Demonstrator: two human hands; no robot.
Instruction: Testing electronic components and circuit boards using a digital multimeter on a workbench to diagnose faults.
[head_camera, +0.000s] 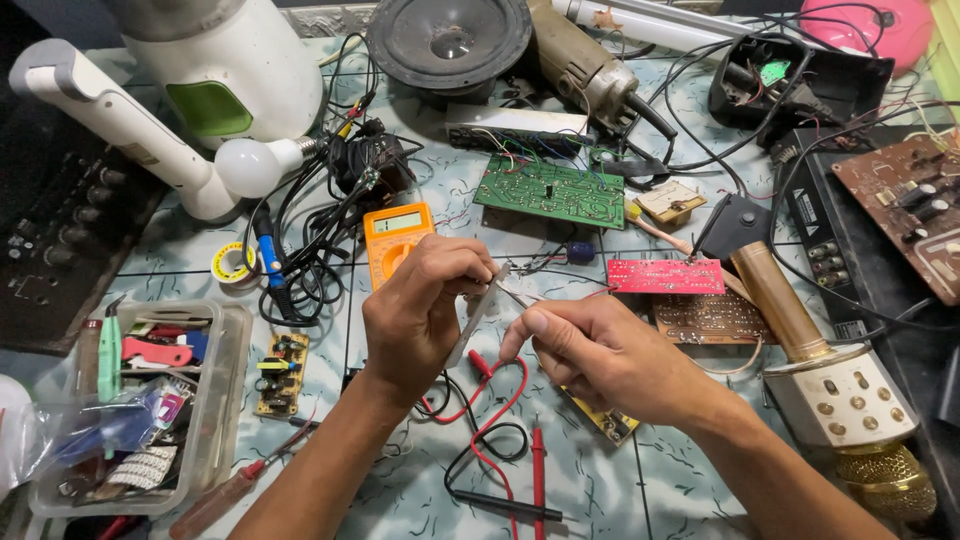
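My left hand (420, 310) is closed around a small flat grey part (476, 318), held upright above the table. My right hand (590, 350) pinches a thin wire or lead (515, 295) that reaches the top of that part. Both hands hover over red and black multimeter probe leads (490, 425). An orange multimeter (392, 238) lies just behind my left hand. A red circuit board (665, 276) sits to the right of my hands, and a green circuit board (550, 190) lies further back.
A clear plastic box (225, 390) of tools stands at the left, a small circuit board (281, 372) beside it. A gold karaoke microphone (820, 370) lies at the right. A speaker cone (448, 40), an angle grinder (585, 65), a white bulb (248, 166) and tangled cables crowd the back.
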